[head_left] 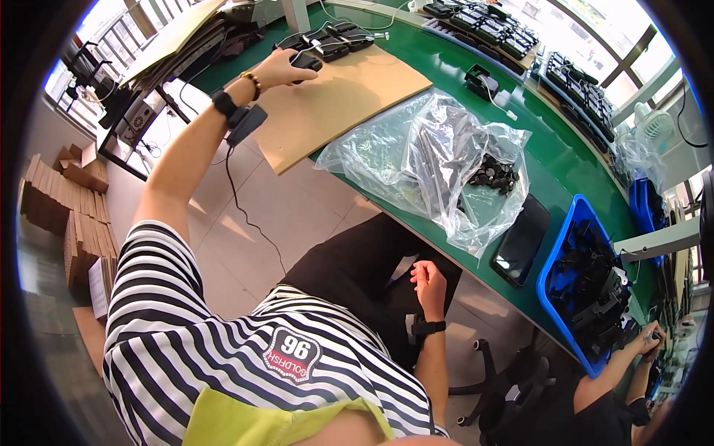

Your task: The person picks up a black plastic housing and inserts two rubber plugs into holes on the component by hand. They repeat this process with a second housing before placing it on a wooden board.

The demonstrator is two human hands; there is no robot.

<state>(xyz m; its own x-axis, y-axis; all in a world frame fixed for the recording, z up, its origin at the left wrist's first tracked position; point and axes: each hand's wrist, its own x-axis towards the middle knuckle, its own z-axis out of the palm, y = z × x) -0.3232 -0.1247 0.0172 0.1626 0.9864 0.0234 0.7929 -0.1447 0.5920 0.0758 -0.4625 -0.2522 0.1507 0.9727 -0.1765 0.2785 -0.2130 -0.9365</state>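
At the far left of the table, my left hand point(277, 72) is closed round a small black plastic device point(306, 62). It rests on the far left part of a tan board point(346, 89). Beside it stands a row of similar black devices point(338, 39) with white cables. My right hand point(429, 288) hangs over my lap below the table edge, its fingers loosely curled in with nothing seen in them. A clear plastic bag point(446, 160) lies right of the board, with small round black parts point(494, 175) showing at its right end.
A black phone-like slab point(522, 241) and a blue tray point(547, 286) of black parts lie along the right of the green table point(457, 58). More device rows point(483, 28) line the back. Another person's hand point(648, 338) works at the right. Cardboard stacks point(78, 234) stand left.
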